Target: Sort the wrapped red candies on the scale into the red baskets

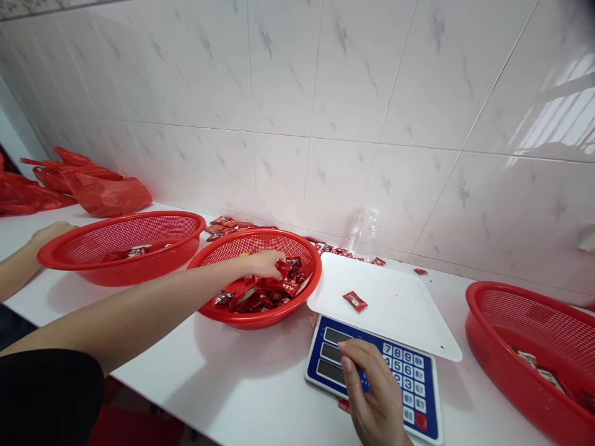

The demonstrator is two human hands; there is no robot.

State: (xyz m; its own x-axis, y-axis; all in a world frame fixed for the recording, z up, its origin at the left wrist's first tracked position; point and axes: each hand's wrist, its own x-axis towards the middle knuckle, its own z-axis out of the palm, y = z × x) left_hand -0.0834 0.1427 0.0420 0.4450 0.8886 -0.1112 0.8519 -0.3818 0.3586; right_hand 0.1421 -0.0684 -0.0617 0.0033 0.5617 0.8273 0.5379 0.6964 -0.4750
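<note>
My left hand (267, 264) reaches into the middle red basket (260, 319), its fingers closed around a small red wrapped packet (282, 269). More shiny red packets (260, 297) lie heaped below it. My right hand (374, 390) hovers over the keypad and displays of a blue and white digital scale (320, 328). Its fingers are curled in, thumb close to the index finger, and nothing shows between them. On the white weighing tray (395, 297) lies a single red packet (355, 301). Part of something red (344, 405) shows at the scale's front edge.
Left stands another red basket (139, 269) with a few packets; a third (511, 353) is at right. Another person's hand (51, 230) is beside the left basket. Red plastic bags (106, 192) sit behind it. Loose packets (227, 226) line the tiled wall (348, 142).
</note>
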